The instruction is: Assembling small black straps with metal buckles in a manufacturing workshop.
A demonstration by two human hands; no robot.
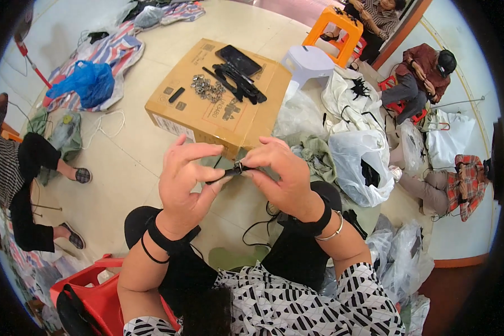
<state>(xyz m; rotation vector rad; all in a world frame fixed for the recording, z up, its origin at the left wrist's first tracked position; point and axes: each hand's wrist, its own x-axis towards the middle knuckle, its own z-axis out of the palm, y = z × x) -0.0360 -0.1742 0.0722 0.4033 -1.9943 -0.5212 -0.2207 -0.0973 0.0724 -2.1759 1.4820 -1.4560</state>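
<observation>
Landmark: cardboard box point(266, 116). A narrow black strip point(224, 175) is held at the near side of the box. Left hand point(187, 176): thumb and fingers pinch one end. Right hand point(277, 175): thumb and forefinger grip the other. On top of the box: loose metal pieces point(208, 88), black straps point(245, 88) and a dark phone point(239, 59). Right of the box, beside it: white stool point(308, 63).

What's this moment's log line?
Left hand: pinching black strip | Right hand: pinching same strip | Ahead: cardboard box bearing metal pieces
</observation>
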